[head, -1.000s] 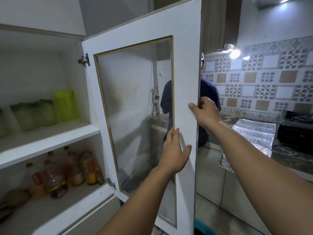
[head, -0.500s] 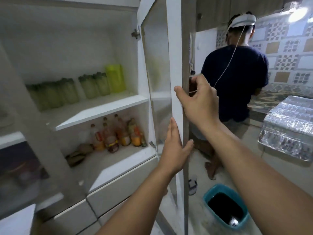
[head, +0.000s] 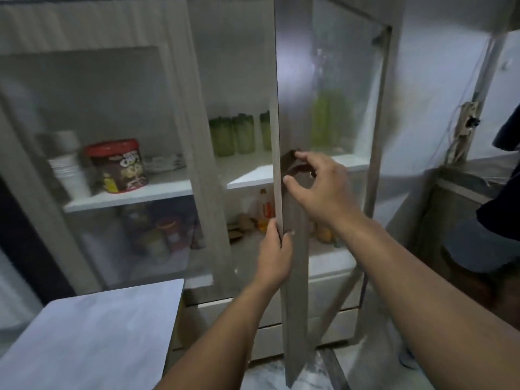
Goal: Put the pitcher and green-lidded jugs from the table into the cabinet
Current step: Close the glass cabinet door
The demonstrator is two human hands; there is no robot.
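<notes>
The right cabinet door [head: 295, 277], glass-paned with a pale frame, stands nearly closed in front of me. My left hand [head: 277, 254] grips its free edge low down. My right hand [head: 320, 187] is curled on the dark door handle [head: 289, 164] higher up. Inside, on the upper shelf [head: 247, 175], several green-lidded jugs [head: 233, 133] stand in a row, seen through the gap. The yellow-green pitcher [head: 329, 119] stands to their right, blurred behind the door's glass.
The left cabinet door [head: 180, 136] is closed, with a red-lidded snack jar [head: 118, 164] and stacked white cups [head: 67, 167] behind it. Bottles [head: 264, 206] sit on the lower shelf. A grey tabletop [head: 98, 333] lies at lower left. A person in dark clothes [head: 501, 198] stands at the right edge.
The right door has swung from wide open to almost closed. My right hand went from the door's edge to its handle, and my left hand now grips the edge. My view turned left.
</notes>
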